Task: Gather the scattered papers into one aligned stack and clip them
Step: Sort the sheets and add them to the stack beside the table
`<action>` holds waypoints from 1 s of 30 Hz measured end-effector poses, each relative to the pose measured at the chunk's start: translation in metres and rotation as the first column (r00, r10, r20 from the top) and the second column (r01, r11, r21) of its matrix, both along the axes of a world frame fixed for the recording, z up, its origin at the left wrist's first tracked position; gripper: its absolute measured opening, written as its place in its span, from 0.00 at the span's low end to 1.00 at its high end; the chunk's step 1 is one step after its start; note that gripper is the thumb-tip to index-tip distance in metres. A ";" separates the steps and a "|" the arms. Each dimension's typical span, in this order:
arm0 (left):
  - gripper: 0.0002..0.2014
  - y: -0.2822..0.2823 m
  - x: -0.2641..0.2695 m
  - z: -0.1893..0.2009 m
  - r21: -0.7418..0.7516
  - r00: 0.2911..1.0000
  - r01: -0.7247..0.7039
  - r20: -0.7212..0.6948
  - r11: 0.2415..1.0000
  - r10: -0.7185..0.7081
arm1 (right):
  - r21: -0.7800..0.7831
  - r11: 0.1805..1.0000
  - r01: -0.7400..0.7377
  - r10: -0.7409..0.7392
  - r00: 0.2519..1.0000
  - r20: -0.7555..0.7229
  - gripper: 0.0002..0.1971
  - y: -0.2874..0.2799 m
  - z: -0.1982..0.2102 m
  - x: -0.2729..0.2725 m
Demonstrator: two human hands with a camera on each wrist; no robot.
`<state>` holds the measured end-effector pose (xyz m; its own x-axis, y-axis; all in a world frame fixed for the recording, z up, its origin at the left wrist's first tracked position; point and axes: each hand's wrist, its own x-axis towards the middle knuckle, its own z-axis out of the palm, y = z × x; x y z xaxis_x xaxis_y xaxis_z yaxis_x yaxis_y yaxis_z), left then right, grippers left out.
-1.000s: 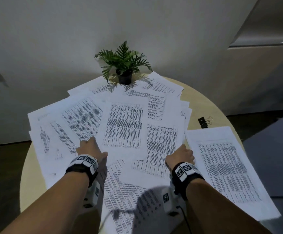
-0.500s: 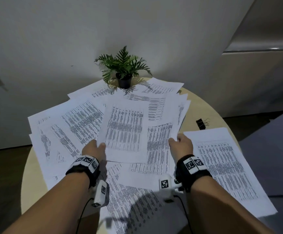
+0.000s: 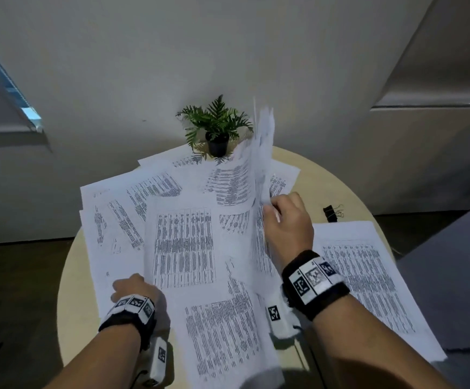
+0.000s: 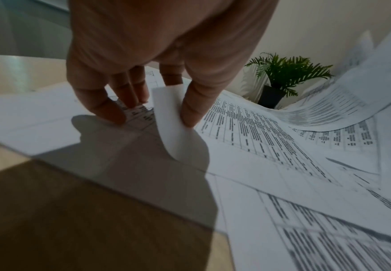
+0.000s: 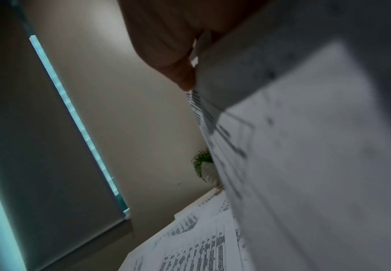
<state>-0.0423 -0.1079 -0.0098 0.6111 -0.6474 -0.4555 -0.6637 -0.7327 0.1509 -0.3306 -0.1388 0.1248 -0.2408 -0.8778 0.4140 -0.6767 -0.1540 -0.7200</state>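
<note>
Printed paper sheets (image 3: 183, 242) lie fanned over a round beige table (image 3: 320, 175). My right hand (image 3: 280, 211) grips the right edge of several sheets (image 3: 263, 141) and holds them lifted, standing almost on edge. In the right wrist view its thumb (image 5: 178, 73) presses against those raised sheets (image 5: 294, 155). My left hand (image 3: 132, 287) is at the near left of the spread. In the left wrist view it (image 4: 164, 111) pinches the curled-up corner of one sheet (image 4: 171, 128). A black binder clip (image 3: 332, 213) lies on bare table, right of my right hand.
A small potted fern (image 3: 217, 127) stands at the table's far edge, just left of the raised sheets. More printed sheets (image 3: 368, 276) lie apart at the right, overhanging the table's rim. A wall rises behind the table and a blind-covered window (image 5: 50, 128) is at the left.
My right hand has moved forward and swung the right edge of several sheets up off the table. My left hand has pulled back toward me and now pinches a sheet's corner.
</note>
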 end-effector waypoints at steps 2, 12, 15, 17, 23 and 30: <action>0.11 0.011 -0.010 0.004 0.010 1.000 0.017 0.007 1.000 -0.017 | -0.112 0.989 -0.091 0.084 0.994 -0.064 0.05 0.008 0.011 0.003; 0.11 0.034 -0.030 0.012 0.001 0.990 0.113 -0.080 0.994 -0.112 | -0.199 0.874 -0.443 0.434 0.896 -0.093 0.02 0.026 0.043 0.014; 0.02 0.036 -0.024 0.016 -0.036 0.983 0.132 -0.125 0.991 -0.136 | -0.011 0.958 -0.285 0.283 0.943 0.176 0.02 0.015 0.036 0.016; 0.07 0.037 -0.018 0.013 -0.039 0.972 0.131 -0.189 0.991 -0.136 | 0.238 0.948 -0.212 0.130 0.938 0.321 0.04 0.006 0.012 0.012; 0.24 0.048 0.012 -0.029 -0.041 0.828 -0.021 -0.561 0.999 -0.006 | 0.685 0.723 -0.089 -0.019 0.989 0.148 0.09 0.017 -0.082 -0.001; 0.09 0.052 -0.011 0.016 -0.206 0.805 -0.151 -0.593 0.967 -0.001 | 0.802 0.572 -0.170 0.056 0.984 0.168 0.24 0.040 -0.116 0.022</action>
<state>-0.0536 -0.0562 0.0062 0.3280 -0.7431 -0.5833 -0.3374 -0.6689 0.6624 -0.3089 -0.0989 0.0086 -0.1093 -0.8545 -0.5078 -0.6028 0.4632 -0.6497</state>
